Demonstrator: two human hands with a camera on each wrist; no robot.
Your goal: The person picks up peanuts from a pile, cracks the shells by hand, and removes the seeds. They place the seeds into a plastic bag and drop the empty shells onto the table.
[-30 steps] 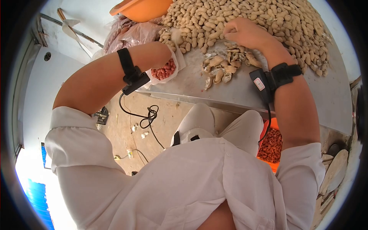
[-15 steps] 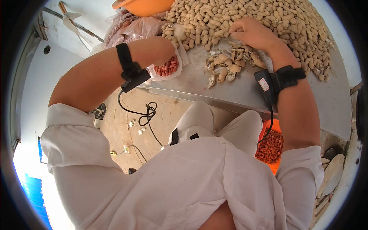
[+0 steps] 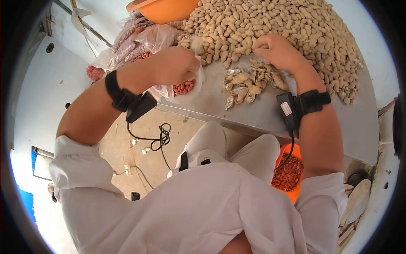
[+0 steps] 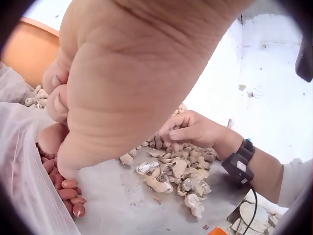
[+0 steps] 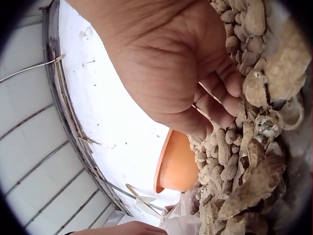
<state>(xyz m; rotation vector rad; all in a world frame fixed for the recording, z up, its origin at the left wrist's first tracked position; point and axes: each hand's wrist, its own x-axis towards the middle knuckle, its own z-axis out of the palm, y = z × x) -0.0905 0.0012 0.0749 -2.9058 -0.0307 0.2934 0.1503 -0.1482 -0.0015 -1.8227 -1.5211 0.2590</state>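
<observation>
My left hand [image 3: 179,65] hovers with curled fingers over a white plastic bag [image 4: 24,161] of red peanut kernels [image 3: 184,87]. In the left wrist view its fingertips bend in close above the kernels [image 4: 67,196]; the inside of the hand is hidden. My right hand [image 3: 277,51] is at the near edge of a big heap of unshelled peanuts [image 3: 262,17]. Seen from the right wrist, its bent fingertips reach in among the peanuts [image 5: 222,147], and I cannot tell whether they pinch one. Below that hand lies a small pile of broken shells [image 3: 243,86].
An orange basin [image 3: 169,12] stands at the back left, behind clear plastic bags [image 3: 154,38] of kernels. The metal table [image 3: 253,116] ends just before my knees. Beneath it, an orange tub [image 3: 292,195] holds reddish bits. A black cable [image 3: 163,137] dangles from the left wrist camera.
The head view has shifted. My left hand has turned and drawn up over the kernel bag, showing more of its fist. The right hand has moved slightly right along the heap's edge.
</observation>
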